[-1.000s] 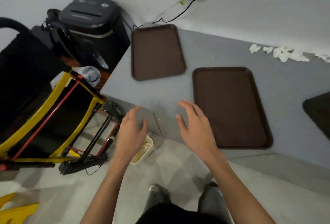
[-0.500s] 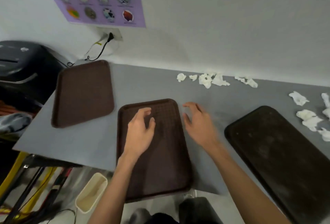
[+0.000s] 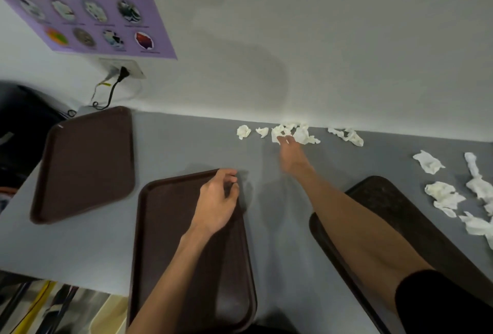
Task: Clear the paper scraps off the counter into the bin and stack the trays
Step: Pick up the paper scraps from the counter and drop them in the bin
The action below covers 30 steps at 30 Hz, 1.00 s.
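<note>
Half a second on, the right hand (image 3: 292,159) had left the spot just beside the middle tray (image 3: 170,227) and stretched out to the paper scraps (image 3: 302,133) lying beyond that tray's far right corner, against the wall (image 3: 320,67). Its fingertips touched the nearest of those scraps. The hand was blurred, though, and I could not tell whether it had pinched any or merely lay on them. The left hand (image 3: 217,200) had slid from the tray's middle to its far right corner, where its fingers curled over the rim and seemed to grip it.

By my reckoning the task had scarcely begun. No scrap looked to have gone into the bin (image 3: 106,315), which showed only as a pale rim below the counter (image 3: 186,141) edge, near the middle tray's near left corner. The row by the wall lay on the counter, and a second heap of scraps (image 3: 445,195) sat well to the right of the middle tray, past the right tray (image 3: 416,216).

None of the trays was stacked. The left tray (image 3: 85,163) lay apart on the middle tray's left, and the right tray lay apart on its right, under the reaching forearm. All three were flat on the counter. Both the clearing and the stacking remained to do.
</note>
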Each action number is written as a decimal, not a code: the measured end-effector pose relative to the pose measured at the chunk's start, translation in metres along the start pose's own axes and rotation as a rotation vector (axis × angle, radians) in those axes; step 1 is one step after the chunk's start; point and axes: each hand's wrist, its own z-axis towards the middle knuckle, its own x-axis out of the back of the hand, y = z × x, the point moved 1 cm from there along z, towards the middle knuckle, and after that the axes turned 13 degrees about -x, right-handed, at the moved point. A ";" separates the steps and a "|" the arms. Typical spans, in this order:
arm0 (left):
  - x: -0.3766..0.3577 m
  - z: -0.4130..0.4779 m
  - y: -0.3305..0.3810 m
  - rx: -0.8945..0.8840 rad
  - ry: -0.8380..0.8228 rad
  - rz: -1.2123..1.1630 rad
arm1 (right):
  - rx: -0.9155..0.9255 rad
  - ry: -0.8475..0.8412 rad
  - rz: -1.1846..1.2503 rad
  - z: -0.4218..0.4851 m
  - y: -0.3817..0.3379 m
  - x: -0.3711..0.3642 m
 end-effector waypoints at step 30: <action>-0.064 0.015 0.056 -0.124 -0.025 -0.123 | -0.189 -0.558 1.391 -0.145 0.029 0.060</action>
